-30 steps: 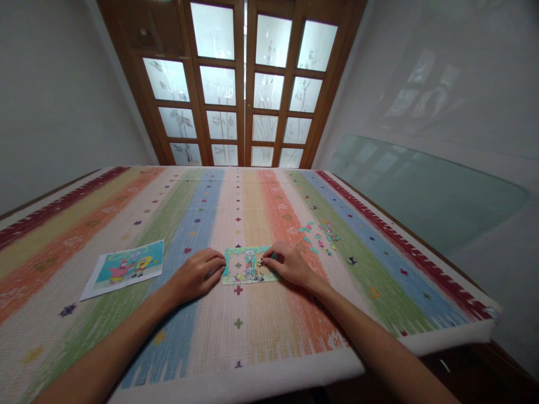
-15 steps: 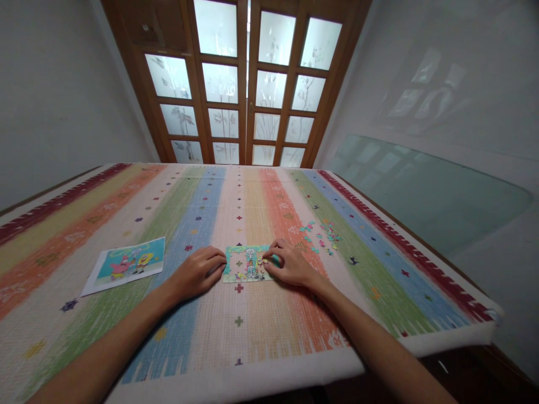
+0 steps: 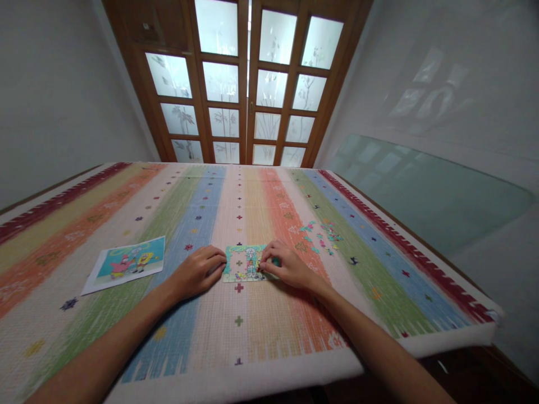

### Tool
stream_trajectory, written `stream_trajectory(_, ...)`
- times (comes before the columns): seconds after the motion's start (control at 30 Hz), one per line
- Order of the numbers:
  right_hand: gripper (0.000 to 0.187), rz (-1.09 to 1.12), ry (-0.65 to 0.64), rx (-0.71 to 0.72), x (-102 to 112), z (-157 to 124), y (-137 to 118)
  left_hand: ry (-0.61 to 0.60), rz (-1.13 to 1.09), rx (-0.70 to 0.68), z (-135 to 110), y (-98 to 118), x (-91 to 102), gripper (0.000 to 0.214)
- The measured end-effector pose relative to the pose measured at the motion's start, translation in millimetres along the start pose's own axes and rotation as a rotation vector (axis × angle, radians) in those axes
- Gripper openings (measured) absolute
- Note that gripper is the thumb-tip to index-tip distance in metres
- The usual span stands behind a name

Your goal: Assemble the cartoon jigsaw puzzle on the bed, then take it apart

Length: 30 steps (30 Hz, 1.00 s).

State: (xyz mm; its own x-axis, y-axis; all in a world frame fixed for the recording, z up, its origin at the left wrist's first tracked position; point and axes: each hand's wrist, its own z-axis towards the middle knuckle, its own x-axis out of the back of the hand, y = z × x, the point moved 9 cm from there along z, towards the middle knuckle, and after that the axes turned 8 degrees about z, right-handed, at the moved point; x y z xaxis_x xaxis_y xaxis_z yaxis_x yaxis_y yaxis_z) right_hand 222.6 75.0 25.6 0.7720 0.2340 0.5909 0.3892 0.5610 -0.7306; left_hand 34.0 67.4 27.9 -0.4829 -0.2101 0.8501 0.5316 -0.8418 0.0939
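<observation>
A partly assembled jigsaw puzzle (image 3: 251, 265) lies flat on the striped tablecloth, with cartoon figures in its middle. The cloth shows through a gap in its left half. My left hand (image 3: 201, 270) rests at the puzzle's left edge, fingers bent and close together, their tips holding that edge. Over the right half, the thumb and forefinger of my right hand (image 3: 286, 265) are pinched on a small puzzle piece (image 3: 258, 269), mostly hidden by the fingertips. This hand also covers the puzzle's right edge.
Loose puzzle pieces (image 3: 322, 243) are scattered to the right, beyond my right hand. A printed cartoon picture (image 3: 133, 262) lies on the left. The striped tablecloth (image 3: 269, 331) covers the table; wooden doors (image 3: 247, 123) with frosted panes stand behind it.
My right hand has shifted slightly left over the puzzle, its fingertips now closer to the central figure. The left hand stays at the puzzle's edge.
</observation>
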Motion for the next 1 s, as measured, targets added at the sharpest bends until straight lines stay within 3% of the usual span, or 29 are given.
stream_trajectory(0.33,0.007,-0.143,0.049,0.028,-3.5,-3.4,-1.4,0.0,-0.022,0.013,0.2,-0.9,1.0,0.02)
stream_trajectory(0.73,0.003,-0.181,0.024,0.07,-2.4,-4.3,-2.2,-0.001,-0.006,-0.001,-0.8,-1.4,-1.6,0.02)
stream_trajectory(1.0,0.005,-0.185,-0.033,0.021,-3.7,-3.7,-0.3,-0.014,-0.014,0.016,-0.1,-1.8,-1.1,0.022)
